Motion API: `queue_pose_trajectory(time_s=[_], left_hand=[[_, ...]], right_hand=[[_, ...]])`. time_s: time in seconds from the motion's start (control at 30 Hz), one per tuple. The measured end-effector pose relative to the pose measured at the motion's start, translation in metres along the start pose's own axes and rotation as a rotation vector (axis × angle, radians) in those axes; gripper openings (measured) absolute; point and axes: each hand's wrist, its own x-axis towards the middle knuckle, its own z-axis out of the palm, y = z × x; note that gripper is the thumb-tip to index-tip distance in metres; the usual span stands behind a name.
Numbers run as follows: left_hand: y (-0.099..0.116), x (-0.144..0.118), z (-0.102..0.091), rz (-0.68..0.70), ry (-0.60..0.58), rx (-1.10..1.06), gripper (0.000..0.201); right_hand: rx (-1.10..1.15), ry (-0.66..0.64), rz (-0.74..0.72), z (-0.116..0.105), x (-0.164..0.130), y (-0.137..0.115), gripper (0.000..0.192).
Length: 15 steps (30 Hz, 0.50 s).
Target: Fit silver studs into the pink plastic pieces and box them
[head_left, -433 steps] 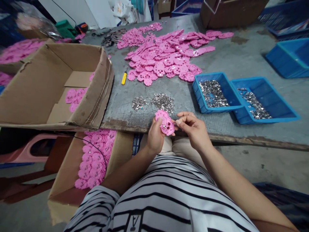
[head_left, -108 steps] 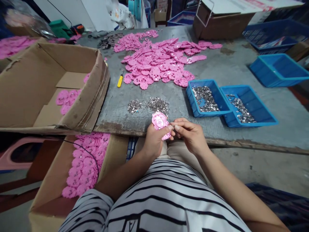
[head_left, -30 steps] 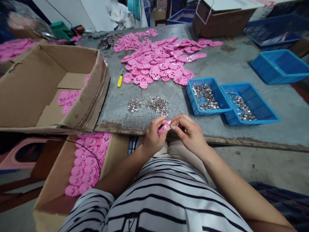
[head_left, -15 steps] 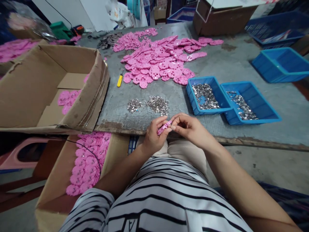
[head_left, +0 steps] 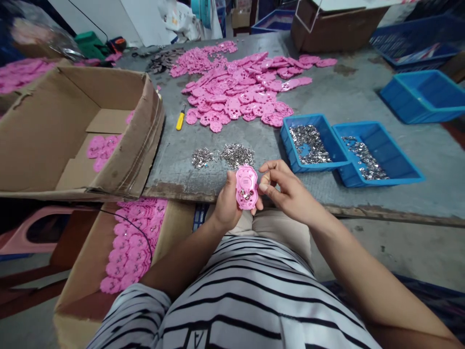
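Left hand [head_left: 227, 206] grips a pink plate [head_left: 247, 182] near the table edge [head_left: 181, 196], metal bits [head_left: 238, 154] just beyond; right hand [head_left: 286, 189] is curled beside its rim, can't tell if it's pinching anything.

You've one view — your head cam, looking fwd & down past your striped shirt [head_left: 247, 286] at btm. Your L hand [head_left: 227, 204] & R hand [head_left: 286, 188] sit close, approx. mid-frame — the tabletop [head_left: 176, 157] runs off beyond, toward top.
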Motion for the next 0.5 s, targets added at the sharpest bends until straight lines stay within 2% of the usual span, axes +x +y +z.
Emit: queue_pose_trajectory(time_s=[0.2, 0.5], left_hand=[[-0.0017, -0.0016, 0.0029, 0.049, -0.004, 0.000, 0.069], [-0.0013, -0.0012, 0.0043, 0.076, -0.012, 0.061, 0.071]], right_hand=[[-0.114, -0.074, -0.027, -0.0001, 0.0009, -0.0010, 0.012], [-0.137, -0.131, -0.030, -0.0009, 0.0018, -0.0024, 0.011]])
